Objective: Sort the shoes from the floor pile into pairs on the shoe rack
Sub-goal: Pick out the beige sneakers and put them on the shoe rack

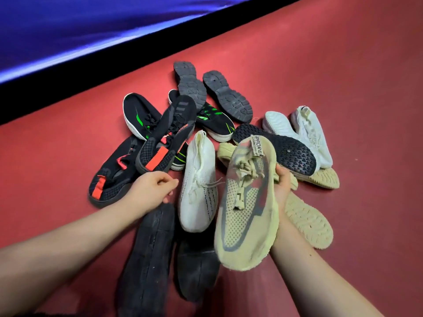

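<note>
A pile of several shoes lies on the red floor [343,76]. My right hand [283,181] grips a beige knit sneaker [246,209] by its side and holds it lifted above the pile, toe toward me. Its beige mate [309,223] lies sole up just to the right of it. My left hand [152,191] hovers loosely curled and holds nothing, between a black and red sneaker [107,179] and a white sneaker [199,184]. No shoe rack is in view.
Black shoes with green stripes [215,120], two grey soles turned up [226,97], a white pair [306,131] and two dark shoes [146,259] near me fill the pile. A blue padded surface with a black edge [91,42] runs along the far left.
</note>
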{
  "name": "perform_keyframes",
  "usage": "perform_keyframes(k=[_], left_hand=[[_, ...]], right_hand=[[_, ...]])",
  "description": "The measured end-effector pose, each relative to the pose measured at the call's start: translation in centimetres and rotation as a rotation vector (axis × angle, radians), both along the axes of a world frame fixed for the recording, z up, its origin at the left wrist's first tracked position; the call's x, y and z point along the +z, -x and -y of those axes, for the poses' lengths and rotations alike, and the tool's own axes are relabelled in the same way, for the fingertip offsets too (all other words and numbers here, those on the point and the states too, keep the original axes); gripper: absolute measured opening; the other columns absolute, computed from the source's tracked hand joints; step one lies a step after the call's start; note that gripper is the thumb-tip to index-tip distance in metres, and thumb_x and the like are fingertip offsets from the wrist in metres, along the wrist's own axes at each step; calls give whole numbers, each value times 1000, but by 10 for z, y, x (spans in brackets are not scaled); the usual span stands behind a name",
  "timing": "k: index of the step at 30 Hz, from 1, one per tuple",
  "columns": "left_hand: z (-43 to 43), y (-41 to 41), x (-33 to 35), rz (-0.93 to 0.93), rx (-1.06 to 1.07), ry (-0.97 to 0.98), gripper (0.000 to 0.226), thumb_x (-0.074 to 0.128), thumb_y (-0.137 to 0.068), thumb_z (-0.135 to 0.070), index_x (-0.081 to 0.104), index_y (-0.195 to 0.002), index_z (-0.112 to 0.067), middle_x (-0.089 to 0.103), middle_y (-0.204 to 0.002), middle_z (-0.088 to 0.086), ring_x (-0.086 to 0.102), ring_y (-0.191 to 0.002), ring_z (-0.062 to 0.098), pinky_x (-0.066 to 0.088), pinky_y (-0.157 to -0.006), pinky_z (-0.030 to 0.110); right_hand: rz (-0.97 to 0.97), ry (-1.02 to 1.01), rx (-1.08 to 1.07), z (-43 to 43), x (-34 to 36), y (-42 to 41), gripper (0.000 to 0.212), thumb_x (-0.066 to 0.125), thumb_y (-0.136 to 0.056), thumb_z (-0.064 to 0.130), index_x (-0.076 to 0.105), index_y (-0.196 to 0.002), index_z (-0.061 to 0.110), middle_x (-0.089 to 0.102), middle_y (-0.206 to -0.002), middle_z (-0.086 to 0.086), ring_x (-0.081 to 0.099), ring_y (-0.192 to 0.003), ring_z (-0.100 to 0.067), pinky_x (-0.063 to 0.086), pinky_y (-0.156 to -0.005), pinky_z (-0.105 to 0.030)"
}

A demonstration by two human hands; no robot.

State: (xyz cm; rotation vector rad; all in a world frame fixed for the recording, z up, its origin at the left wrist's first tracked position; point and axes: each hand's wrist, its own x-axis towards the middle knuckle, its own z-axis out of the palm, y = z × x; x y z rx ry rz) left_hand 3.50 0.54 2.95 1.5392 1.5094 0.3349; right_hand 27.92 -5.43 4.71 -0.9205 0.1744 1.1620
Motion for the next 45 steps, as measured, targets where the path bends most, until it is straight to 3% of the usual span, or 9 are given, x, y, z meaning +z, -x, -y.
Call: perform_keyframes(k=[4, 8, 13, 18, 21, 26, 31, 38, 45], left_hand=[[2, 2, -3, 54, 15, 56, 20, 62, -89, -24, 63, -71, -13, 64, -64, 2, 57, -49, 17, 42, -59, 25], [3, 5, -3, 52, 33, 82, 21, 61, -89, -24, 63, -72, -12, 65, -66, 3, 57, -50, 17, 42, -59, 26], [-3, 13, -2, 53, 247, 58, 23, 55, -93, -23, 63, -78, -6, 63, -69, 6, 55, -50, 19, 40, -54, 25], [-5, 18, -6, 159, 406, 164, 27, 47, -97, -28, 59, -82, -9, 60, -73, 9, 53, -51, 19, 35, -49, 25], [-4, 14, -4, 243, 473, 263, 36, 38, -99, -38, 57, -82, -14, 59, -70, 6, 54, -54, 20, 36, -50, 22], [-1, 11, 1, 261, 441, 397, 38, 38, -97, -46, 57, -87, -16, 62, -77, 6, 59, -61, 21, 40, -59, 24], [6, 8, -3, 202, 318, 395, 22, 52, -93, -38, 58, -92, -17, 61, -79, 4, 58, -61, 17, 38, -58, 23], [7, 13, -2, 155, 303, 378, 17, 54, -94, -31, 55, -83, -18, 60, -75, 3, 58, -61, 16, 35, -52, 22], [9, 11, -1, 150, 256, 389, 17, 53, -94, -31, 58, -88, -15, 62, -78, 3, 59, -62, 15, 37, -53, 21]], right_hand=[[55, 32, 93, 0, -4, 3, 36, 78, -48, 30, 52, -70, 19, 49, -71, 2, 48, -68, -12, 40, -66, -28], [145, 10, 261, -4, 25, 6, 17, 64, -73, 31, 64, -84, 18, 64, -67, -1, 59, -59, -17, 50, -62, -24], [339, -167, 21, -26, 55, -7, 84, 65, -68, 4, 29, -135, 40, 62, -87, 2, 55, -77, -14, 51, -77, -34], [489, -93, 47, -11, 30, 34, 76, 76, -59, 2, 37, -120, 26, 61, -110, -2, 63, -92, -12, 50, -86, -42], [750, 53, 406, 23, -11, 50, 90, 91, -44, 16, 38, -116, 14, 63, -113, -5, 63, -97, -12, 52, -88, -32], [1114, 146, 872, 43, -35, 37, 55, 82, -46, 49, 67, -80, 8, 65, -100, -5, 58, -90, 0, 38, -79, -8], [948, 261, 721, 32, -31, 35, 49, 63, -85, 43, 69, -77, -5, 65, -77, -6, 55, -72, -8, 42, -63, -14], [1697, 796, 412, 16, -37, -35, 31, 68, -79, 22, 58, -101, 3, 54, -107, -22, 51, -102, -38, 40, -87, -39], [1324, 1093, 254, 12, -38, -64, 64, 71, -74, 22, 42, -128, 3, 46, -133, -22, 47, -119, -43, 40, -99, -48]])
